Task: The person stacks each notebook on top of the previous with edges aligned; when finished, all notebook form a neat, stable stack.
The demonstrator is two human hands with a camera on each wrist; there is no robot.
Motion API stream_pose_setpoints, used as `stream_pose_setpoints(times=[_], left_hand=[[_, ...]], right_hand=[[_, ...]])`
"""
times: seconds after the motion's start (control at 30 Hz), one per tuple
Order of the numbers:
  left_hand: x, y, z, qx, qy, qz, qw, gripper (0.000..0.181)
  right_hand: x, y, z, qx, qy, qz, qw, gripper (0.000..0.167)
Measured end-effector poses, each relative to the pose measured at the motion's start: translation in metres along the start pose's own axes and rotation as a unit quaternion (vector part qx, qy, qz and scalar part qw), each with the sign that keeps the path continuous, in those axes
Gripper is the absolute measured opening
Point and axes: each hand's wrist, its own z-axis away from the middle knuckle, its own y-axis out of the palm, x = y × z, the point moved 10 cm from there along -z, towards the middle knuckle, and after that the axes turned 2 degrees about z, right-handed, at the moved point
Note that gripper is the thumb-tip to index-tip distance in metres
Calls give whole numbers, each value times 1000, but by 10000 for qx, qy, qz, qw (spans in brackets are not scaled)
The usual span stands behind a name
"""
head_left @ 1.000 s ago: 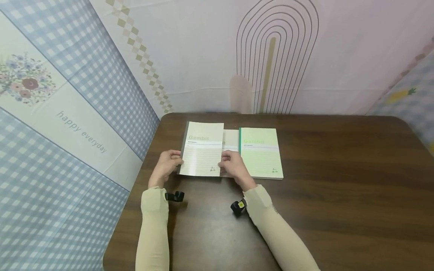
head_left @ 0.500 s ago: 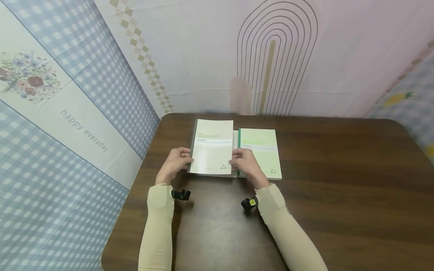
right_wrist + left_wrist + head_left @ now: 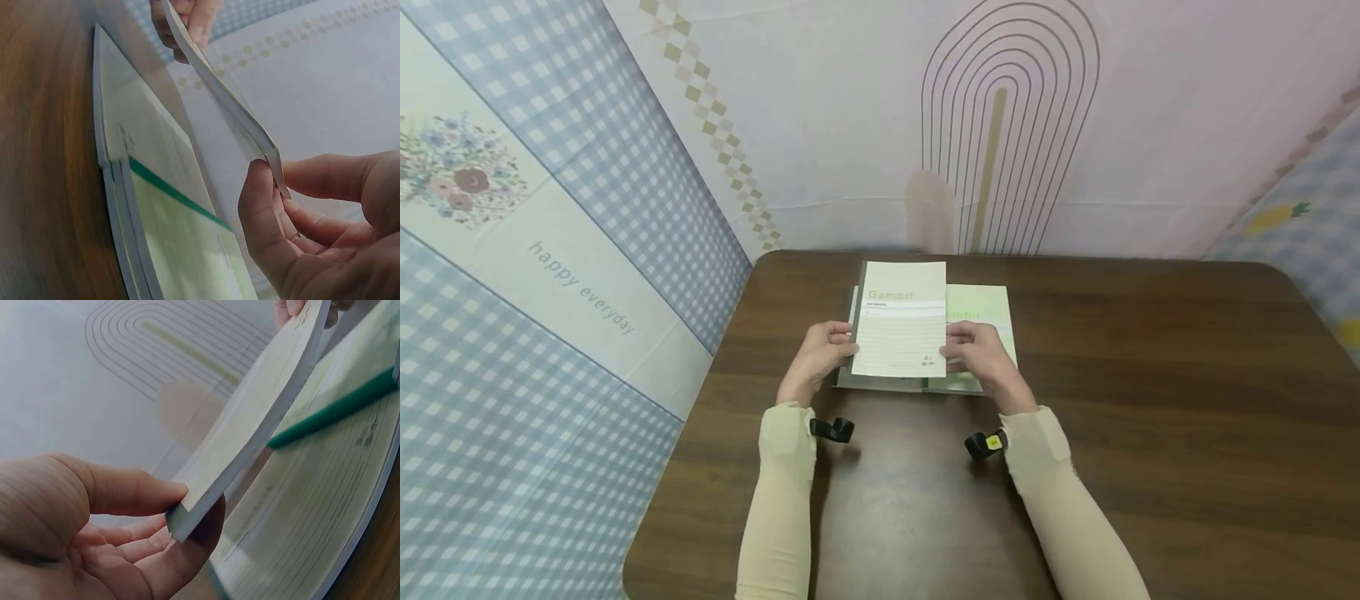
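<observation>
A cream notebook (image 3: 898, 333) with a dark grey spine and "Gambit" on its cover is held up above the table between both hands. My left hand (image 3: 820, 354) pinches its spine edge, thumb on top and fingers beneath, as the left wrist view confirms. The opposite edge is pinched by my right hand (image 3: 988, 358). Below the raised notebook lies another cream notebook (image 3: 294, 512), mostly covered in the head view. Beside it, partly overlapping, a green notebook (image 3: 181, 231) with a dark green spine lies on top of at least one more.
The brown wooden table (image 3: 1150, 400) stretches far to the right and in front of the notebooks. A patterned cloth wall (image 3: 835, 125) stands right behind the table's back edge, and a checked cloth (image 3: 535, 400) hangs along the left side.
Both hands have carried the cream notebook rightward and slightly up. It now overlaps the green notebook's left part, and the lower cream notebook's left edge shows again.
</observation>
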Motion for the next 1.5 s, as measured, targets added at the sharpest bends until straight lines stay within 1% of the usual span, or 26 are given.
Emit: stream_pose_setpoints(times=[0.23, 0.4, 0.5, 0.67, 0.8, 0.93, 1.1, 1.3, 1.5], left_hand=[[3, 27, -4, 196, -1, 307, 9993, 40], [1, 45, -4, 359, -62, 315, 9988, 40], [0, 54, -4, 425, -89, 246, 9988, 40], [-3, 66, -5, 404, -7, 91, 9991, 40], [-5, 77, -6, 467, 25, 57, 9989, 40], [-5, 87, -5, 533, 6, 56, 9986, 39], [-4, 94, -7, 584, 47, -32, 9983, 38], [-1, 95, -8, 487, 77, -352, 9982, 37], [5, 98, -8, 493, -39, -321, 9983, 36]], right_hand=[[-8, -26, 9, -169, 149, 107, 9997, 38], [-13, -42, 14, -252, 217, 195, 9993, 42], [-15, -51, 18, -283, 260, 276, 9989, 44], [-21, -64, 23, -374, 454, 367, 9976, 46], [-26, -74, 27, -436, 636, 484, 9958, 47], [-30, -83, 30, -412, 679, 574, 9952, 48], [-34, -90, 33, -425, 645, 640, 9950, 47], [-41, -92, 30, -473, 655, 528, 9953, 44], [-48, -93, 28, -605, 691, 452, 9947, 43]])
